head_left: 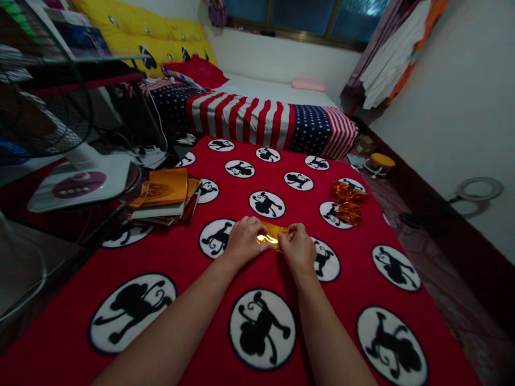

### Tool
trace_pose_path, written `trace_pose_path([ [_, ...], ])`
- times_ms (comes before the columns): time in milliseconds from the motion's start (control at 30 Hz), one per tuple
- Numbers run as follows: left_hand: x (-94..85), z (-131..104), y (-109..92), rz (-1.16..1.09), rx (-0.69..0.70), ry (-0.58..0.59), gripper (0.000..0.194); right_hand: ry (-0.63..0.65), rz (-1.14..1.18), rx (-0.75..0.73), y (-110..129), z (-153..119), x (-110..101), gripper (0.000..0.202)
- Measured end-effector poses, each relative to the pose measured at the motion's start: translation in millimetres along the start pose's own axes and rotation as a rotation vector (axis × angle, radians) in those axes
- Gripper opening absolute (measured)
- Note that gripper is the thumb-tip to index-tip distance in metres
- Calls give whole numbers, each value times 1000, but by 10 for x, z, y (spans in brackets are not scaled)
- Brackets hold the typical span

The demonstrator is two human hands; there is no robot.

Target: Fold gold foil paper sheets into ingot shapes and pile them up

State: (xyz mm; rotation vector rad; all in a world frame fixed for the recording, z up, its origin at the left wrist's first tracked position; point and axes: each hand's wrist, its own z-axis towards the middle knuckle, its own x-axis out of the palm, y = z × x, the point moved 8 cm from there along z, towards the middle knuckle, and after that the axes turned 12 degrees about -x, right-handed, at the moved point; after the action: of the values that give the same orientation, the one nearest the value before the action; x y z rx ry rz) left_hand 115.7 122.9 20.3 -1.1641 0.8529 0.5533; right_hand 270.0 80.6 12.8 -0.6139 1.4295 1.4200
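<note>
Between my two hands is a shiny gold foil paper (272, 236), held just over the red cloth (189, 321) with its black-on-white monkey circles. My left hand (248, 238) pinches the paper's left end, thumb below and fingers curled on top. At the right end, my right hand (298, 247) grips it between thumb and bent fingers. The paper looks narrow, as if folded or rolled; its ends are covered by my fingers. To the right lie several folded gold foil pieces (348, 203). A stack of gold and white paper sheets (164, 195) rests on the left.
A fan with a white base (80, 179) stands at the left edge beside cables. Beyond the red cloth is a bed with a striped, starred cover (249, 115) and a red pillow (199, 72). A yellow stool (382, 161) is on the floor at right.
</note>
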Motion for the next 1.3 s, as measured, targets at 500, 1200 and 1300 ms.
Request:
trace_pose_path([
  [500, 79, 80, 161, -159, 93, 188, 24, -4, 33, -18, -16, -6, 8, 24],
  [1200, 61, 76, 223, -270, 65, 177, 25, 39, 273, -527, 1169, -769, 388, 102],
  [1300, 52, 57, 171, -219, 118, 184, 17, 91, 204, -455, 1035, -762, 493, 108],
])
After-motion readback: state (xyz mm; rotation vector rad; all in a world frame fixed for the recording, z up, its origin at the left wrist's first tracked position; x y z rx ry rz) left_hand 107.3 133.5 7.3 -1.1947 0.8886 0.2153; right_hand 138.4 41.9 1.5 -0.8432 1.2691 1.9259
